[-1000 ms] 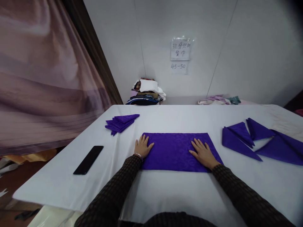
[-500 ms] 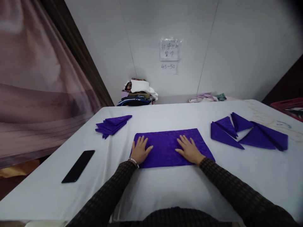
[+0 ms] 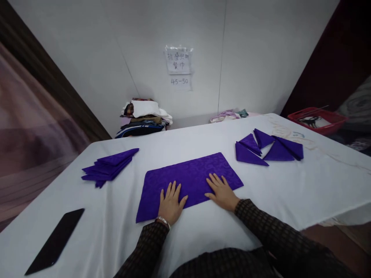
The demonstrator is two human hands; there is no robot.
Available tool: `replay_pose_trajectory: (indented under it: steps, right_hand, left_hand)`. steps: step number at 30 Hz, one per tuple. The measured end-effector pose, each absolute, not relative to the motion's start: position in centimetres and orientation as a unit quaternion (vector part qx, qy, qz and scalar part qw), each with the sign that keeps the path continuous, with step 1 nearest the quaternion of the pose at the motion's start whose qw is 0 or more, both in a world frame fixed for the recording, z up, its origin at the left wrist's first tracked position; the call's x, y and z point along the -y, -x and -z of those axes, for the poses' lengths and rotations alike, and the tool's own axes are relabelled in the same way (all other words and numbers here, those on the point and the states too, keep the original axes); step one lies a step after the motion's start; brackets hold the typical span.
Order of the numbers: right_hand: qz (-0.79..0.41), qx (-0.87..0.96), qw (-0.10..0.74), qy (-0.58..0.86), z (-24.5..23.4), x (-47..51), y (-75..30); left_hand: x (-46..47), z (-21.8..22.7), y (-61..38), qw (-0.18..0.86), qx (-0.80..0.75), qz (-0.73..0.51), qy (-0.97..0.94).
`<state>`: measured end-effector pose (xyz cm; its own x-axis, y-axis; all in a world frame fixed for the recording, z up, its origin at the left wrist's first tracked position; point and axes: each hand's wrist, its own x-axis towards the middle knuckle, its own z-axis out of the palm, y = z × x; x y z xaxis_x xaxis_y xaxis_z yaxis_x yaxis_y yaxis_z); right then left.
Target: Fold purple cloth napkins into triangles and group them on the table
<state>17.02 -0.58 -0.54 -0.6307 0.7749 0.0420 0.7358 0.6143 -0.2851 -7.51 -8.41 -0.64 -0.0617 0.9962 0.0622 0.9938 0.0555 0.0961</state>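
A purple patterned napkin (image 3: 185,173), folded into a long rectangle, lies flat on the white tablecloth (image 3: 191,143) before me. My left hand (image 3: 171,202) rests palm down over its near edge, left of the middle, with fingers spread. Farther right, my right hand (image 3: 222,192) lies on the near edge too, fingers apart and flat. Neither hand grips the cloth. To the left sits a fan-like bundle of folded purple cloth (image 3: 111,166). Several purple folded triangles (image 3: 279,150) are grouped at the right, beyond my right hand.
A black flat phone-like slab (image 3: 56,239) lies at the left front. Behind the table are a pile of folded clothes (image 3: 145,119) and some pink cloth (image 3: 227,116). A red basket (image 3: 333,125) stands beyond the right edge. Handwritten paper (image 3: 179,65) hangs on the wall.
My view has turned to the right. Both hands have slid toward the napkin's near edge and remain flat. The napkin keeps its folded rectangular shape.
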Motion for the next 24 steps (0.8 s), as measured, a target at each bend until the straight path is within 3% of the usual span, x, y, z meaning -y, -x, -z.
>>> replay_pose_trajectory:
  steps: [7, 17, 24]
  right_hand:
    - [-0.067, 0.850, 0.074, 0.517, 1.3, -0.5, -23.5]
    - [-0.120, 0.841, 0.074, 0.522, 0.8, -0.9, -23.4]
    - [-0.094, 0.824, 0.146, 0.539, -1.2, -7.5, -22.9]
  left_hand:
    - [8.2, 0.7, 7.5, 0.015, -0.730, -0.054, -0.681]
    - [9.0, -0.6, 7.7, 0.024, -0.753, -0.055, -0.655]
    - [8.6, -1.5, 12.5, 0.020, -0.811, -0.019, -0.584]
